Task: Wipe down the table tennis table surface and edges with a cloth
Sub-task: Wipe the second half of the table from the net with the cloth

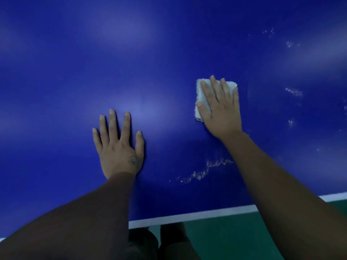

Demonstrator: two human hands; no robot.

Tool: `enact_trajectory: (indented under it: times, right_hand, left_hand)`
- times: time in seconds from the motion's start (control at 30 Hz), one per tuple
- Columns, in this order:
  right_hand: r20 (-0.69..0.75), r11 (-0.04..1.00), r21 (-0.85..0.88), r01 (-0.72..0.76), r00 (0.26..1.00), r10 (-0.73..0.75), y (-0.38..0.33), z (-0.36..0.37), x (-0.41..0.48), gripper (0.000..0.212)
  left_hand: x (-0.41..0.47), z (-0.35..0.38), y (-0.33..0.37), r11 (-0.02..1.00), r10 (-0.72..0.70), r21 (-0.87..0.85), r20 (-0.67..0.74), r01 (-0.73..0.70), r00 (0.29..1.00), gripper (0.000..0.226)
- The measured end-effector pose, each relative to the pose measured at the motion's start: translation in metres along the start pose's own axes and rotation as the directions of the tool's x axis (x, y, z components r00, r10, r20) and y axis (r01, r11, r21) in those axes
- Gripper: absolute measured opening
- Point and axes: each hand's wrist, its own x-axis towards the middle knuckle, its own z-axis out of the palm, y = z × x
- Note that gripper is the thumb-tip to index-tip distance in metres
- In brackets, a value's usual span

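The blue table tennis table (169,53) fills most of the view. Its white edge line (197,215) runs along the near side. A small folded white cloth (201,94) lies on the surface right of centre. My right hand (220,107) presses flat on it with straight fingers, covering most of the cloth. My left hand (119,145) rests flat on the bare blue surface to the left, fingers spread, holding nothing. Whitish smears (202,172) streak the surface between my forearms, and more specks (293,91) dot the right side.
Below the table's near edge lies a green floor (225,239). My legs (161,243) show just under the edge at bottom centre. Pale reflections of light sit on the blue surface at the top and middle.
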Motion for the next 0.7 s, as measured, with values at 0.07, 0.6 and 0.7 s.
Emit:
enact_trajectory:
  times: [0.07, 0.6, 0.7]
  right_hand:
    - [-0.014, 0.994, 0.011, -0.106, 0.994, 0.106, 0.001, 0.002, -0.033, 0.066]
    - [-0.018, 0.958, 0.006, -0.286, 0.958, 0.286, -0.055, 0.044, -0.328, 0.064]
    - [-0.011, 0.937, -0.068, -0.344, 0.939, 0.344, -0.033, 0.035, -0.294, 0.067]
  left_hand:
    - [-0.002, -0.002, 0.001, 1.000, -0.004, -0.010, 0.005, 0.004, 1.000, 0.065]
    - [-0.079, -0.026, -0.058, 0.972, 0.231, 0.007, 0.160, -0.235, 0.960, 0.069]
    - [-0.100, -0.027, -0.067, 0.978, 0.199, 0.030, 0.153, -0.206, 0.968, 0.069]
